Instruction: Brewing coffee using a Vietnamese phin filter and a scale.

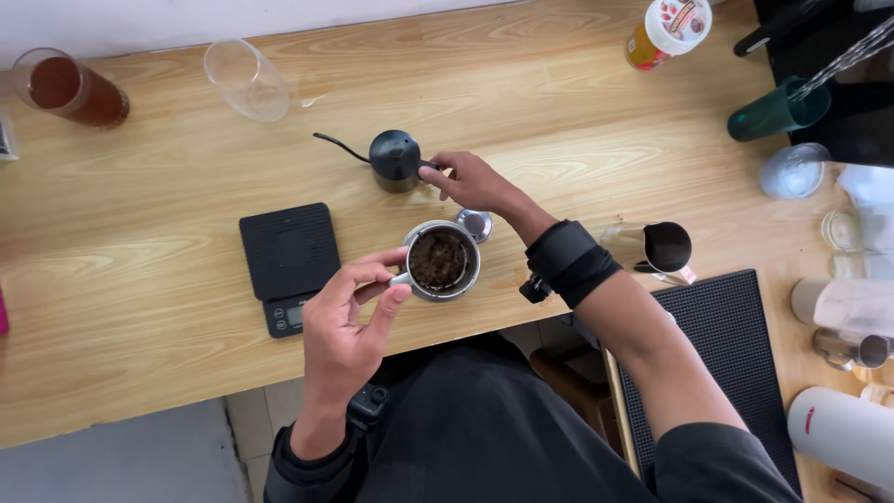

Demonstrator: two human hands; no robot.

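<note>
The left hand (349, 312) holds a round silver metal cup filled with dark coffee grounds (440, 261) just above the near edge of the light wooden surface (140, 233), its thumb and fingers pinched narrowly on the cup's small side handle. The right hand (470, 180) reaches further in towards the middle of the surface and closes on the handle of a small black gooseneck kettle (394, 159), whose thin spout points towards the left edge. A small round silver metal lid (476, 224) lies on the surface just beside the cup, between it and the right wrist.

A flat black square digital scale (289, 265) sits near the near edge, just left of the cup. At the far left corner stands a clear glass of reddish-brown liquid (70, 88), and an empty clear glass tumbler (247, 79) lies tilted along the far edge. Near the far right corner are a bottle with a white cap and orange contents (666, 33) and a dark green cup (778, 110). A black ribbed rubber mat (736, 354) lies at the near right, with a small dark metal pitcher (666, 247) just beyond it.
</note>
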